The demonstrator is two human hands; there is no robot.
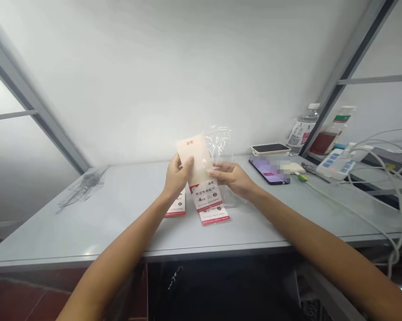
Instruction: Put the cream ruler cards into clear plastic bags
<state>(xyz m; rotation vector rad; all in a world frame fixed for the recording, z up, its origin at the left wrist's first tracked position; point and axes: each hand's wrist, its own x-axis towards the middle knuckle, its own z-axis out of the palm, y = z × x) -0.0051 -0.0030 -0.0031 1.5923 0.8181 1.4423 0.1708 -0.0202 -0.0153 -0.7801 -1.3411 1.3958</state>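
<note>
A ruler set packet [199, 166], cream above and white with red bands and printed characters below, is held tilted over the table. My left hand [178, 176] is closed on its left side, the thumb lying across its face. At the right edge of the packet, the fingers of my right hand [233, 176] are pinched together. Clear plastic film [223, 139] shines behind and to the right of the packet. Beneath it, another packet [216, 217] with the same print shows its lower part. A further printed packet [177, 207] is partly hidden behind my left wrist.
At the right are a phone with a lit screen [267, 171], a dark-screened phone [271, 149], a water bottle [303, 131], a bottle of red-brown liquid [331, 133] and a power strip [336, 163] with looping white cables. Dark scribbles [84, 187] mark the table's left side.
</note>
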